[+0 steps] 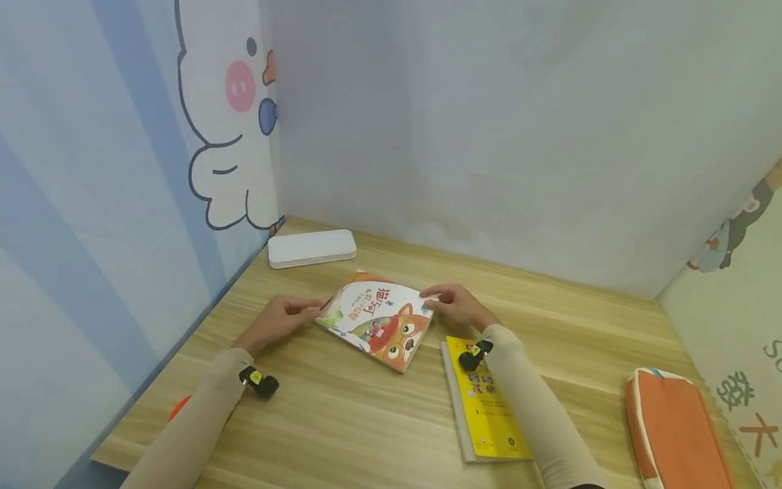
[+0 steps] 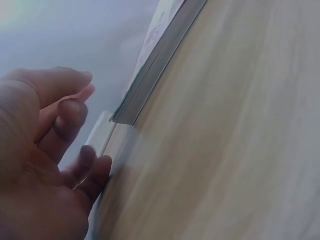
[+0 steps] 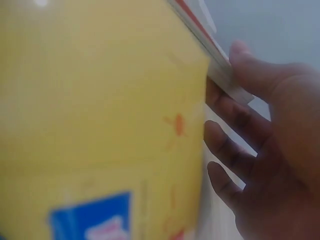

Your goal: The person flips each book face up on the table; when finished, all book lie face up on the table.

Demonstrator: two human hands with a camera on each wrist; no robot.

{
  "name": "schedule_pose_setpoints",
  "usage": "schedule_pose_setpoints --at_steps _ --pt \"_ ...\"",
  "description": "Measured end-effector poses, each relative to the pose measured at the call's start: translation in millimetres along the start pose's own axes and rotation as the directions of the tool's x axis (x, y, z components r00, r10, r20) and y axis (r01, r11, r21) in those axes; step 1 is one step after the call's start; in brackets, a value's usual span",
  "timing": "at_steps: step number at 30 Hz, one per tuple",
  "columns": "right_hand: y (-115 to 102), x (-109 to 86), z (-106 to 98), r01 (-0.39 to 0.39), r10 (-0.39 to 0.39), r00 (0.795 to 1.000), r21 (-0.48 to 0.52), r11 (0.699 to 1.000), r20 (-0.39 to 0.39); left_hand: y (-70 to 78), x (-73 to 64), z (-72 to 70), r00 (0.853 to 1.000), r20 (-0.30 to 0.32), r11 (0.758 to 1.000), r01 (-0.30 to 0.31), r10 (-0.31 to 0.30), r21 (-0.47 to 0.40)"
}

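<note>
A picture book (image 1: 381,319) with a white cover and an orange cartoon animal lies at an angle in the middle of the wooden table. My right hand (image 1: 461,307) pinches its right corner; in the right wrist view the thumb is above the book's edge (image 3: 220,65) and fingers are below. At the opposite corner is my left hand (image 1: 281,322), fingers loosely bent. The left wrist view shows a small gap between that hand (image 2: 55,125) and the page edges (image 2: 150,70). A yellow book (image 1: 489,414) lies under my right forearm, partly hidden by it.
A white case (image 1: 311,248) lies at the table's back left, near the wall. To the right is an orange zip pouch (image 1: 678,428). Part of a red-orange object (image 1: 179,409) shows behind my left forearm. Walls border the table (image 1: 342,435) left, back and right.
</note>
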State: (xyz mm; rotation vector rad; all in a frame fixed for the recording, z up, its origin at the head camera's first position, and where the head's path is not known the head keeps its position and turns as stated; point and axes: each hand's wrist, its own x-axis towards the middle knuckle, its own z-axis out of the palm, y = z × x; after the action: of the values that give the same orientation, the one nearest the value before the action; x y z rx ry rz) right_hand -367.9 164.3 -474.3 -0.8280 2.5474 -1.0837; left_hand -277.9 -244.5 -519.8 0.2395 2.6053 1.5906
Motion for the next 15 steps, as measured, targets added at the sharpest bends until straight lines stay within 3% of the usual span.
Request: schedule_pose_setpoints --at_steps 6,12,15 --pt "6.9 1.8 3.7 -0.008 0.009 0.999 -0.023 1.000 0.044 -2.8 -0.8 0.2 1.000 -0.022 1.000 -0.011 0.010 -0.024" --pt "5.9 1.5 3.1 -0.031 0.033 0.997 -0.031 0.999 0.075 6.0 -2.6 0.7 1.000 -0.029 1.000 0.006 -0.007 -0.021" --pt "2.5 0.5 2.8 -0.052 0.058 0.995 -0.062 0.997 0.084 0.2 0.3 1.3 0.999 -0.033 1.000 0.003 -0.004 -0.018"
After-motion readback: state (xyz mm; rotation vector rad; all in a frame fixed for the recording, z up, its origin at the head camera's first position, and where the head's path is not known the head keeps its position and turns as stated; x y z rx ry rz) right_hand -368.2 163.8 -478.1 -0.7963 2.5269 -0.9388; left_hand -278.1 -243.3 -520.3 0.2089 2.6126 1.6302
